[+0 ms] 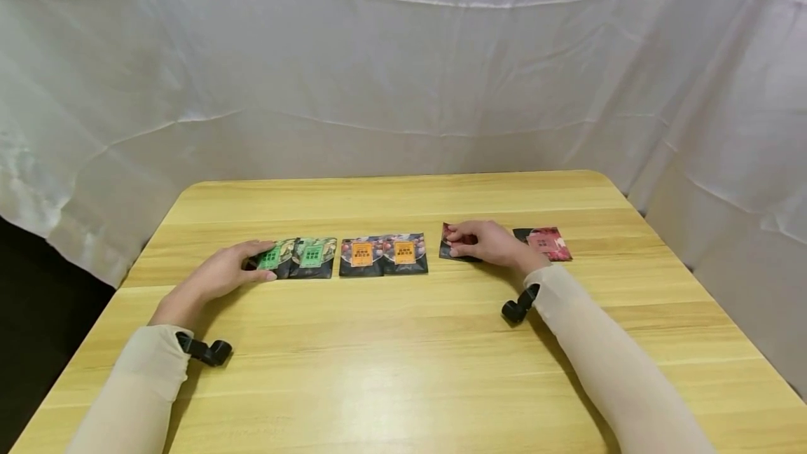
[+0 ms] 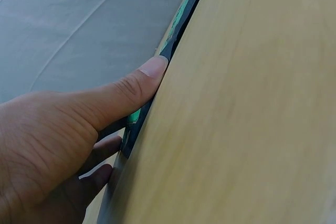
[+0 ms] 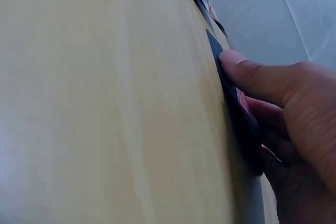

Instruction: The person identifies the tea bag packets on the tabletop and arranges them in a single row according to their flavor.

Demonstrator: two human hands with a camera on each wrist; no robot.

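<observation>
My left hand (image 1: 217, 275) rests on the leftmost of two green-labelled sachets (image 1: 312, 258), its thumb along the near edge and its fingers toward the left and far side. In the left wrist view the thumb (image 2: 131, 85) lies nearly straight against the dark sachet edge. My right hand (image 1: 494, 242) pinches a dark red sachet (image 1: 445, 251), covering most of it. The right wrist view shows the thumb (image 3: 257, 74) on that sachet's (image 3: 236, 111) near corner, fingers curled at its other side. Right of this hand lies another red sachet (image 1: 555, 245) with a pink label, partly hidden by the wrist.
Two orange-labelled sachets (image 1: 405, 255) lie side by side, edges overlapping, between the hands. All the sachets form a row across the wooden table (image 1: 378, 349). Behind the table's far edge hangs a pale curtain (image 1: 403, 76). Each wrist carries a black camera mount (image 1: 208, 352).
</observation>
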